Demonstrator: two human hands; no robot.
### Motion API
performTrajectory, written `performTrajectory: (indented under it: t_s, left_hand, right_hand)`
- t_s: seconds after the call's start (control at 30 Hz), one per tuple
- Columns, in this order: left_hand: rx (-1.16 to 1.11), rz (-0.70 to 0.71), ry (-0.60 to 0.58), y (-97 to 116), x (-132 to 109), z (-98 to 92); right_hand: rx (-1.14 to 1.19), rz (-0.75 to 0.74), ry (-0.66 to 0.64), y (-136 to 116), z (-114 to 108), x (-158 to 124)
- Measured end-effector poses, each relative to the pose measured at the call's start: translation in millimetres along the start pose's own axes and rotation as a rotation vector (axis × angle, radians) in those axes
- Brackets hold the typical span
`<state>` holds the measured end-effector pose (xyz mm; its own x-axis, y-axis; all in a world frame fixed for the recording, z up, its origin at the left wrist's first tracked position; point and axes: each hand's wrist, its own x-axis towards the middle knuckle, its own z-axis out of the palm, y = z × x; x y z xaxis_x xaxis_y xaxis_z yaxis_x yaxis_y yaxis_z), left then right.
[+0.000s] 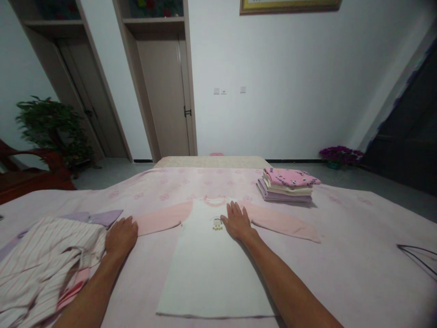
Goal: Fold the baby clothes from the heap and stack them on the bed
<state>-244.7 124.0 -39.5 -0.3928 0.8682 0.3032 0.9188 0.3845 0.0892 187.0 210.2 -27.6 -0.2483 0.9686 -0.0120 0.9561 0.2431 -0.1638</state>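
A child's long-sleeved shirt, white with pink sleeves and a small printed figure on the chest, lies spread front up on the bed. My right hand rests flat on its upper chest, fingers stretched and slightly apart. At the end of the left-hand sleeve, my left hand is closed with bent fingers over the cuff, which it hides. Beside that hand is a loose heap of clothes, with a striped garment on top and a purple garment behind it.
A folded stack of clothes, pink print on top, stands at the right rear of the pink-patterned bedsheet. A thin black wire-like object lies at the right edge. Beyond are a wooden chair, a potted plant and purple flowers.
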Motion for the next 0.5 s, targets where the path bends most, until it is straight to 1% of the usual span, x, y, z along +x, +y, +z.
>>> performTrajectory:
  t_s: [0.1,0.2,0.33,0.5]
  left_hand:
    - [0.096,-0.055,-0.009,1.1,-0.3,-0.1]
    - [0.146,-0.096,-0.012,1.6,-1.7,-0.6]
    - [0.177,-0.104,0.009,0.3,-3.6,-1.6]
    - [0.186,-0.111,0.006,-2.4,-2.9,-1.7]
  right_hand:
    - [0.001,0.000,-0.011,0.0,-1.1,-0.5]
    - [-0.004,-0.005,0.019,0.2,-0.5,-2.0]
    - [-0.004,-0.005,0.068,0.8,2.2,-3.5]
    - [-0.005,-0.011,0.108,1.3,4.9,-4.0]
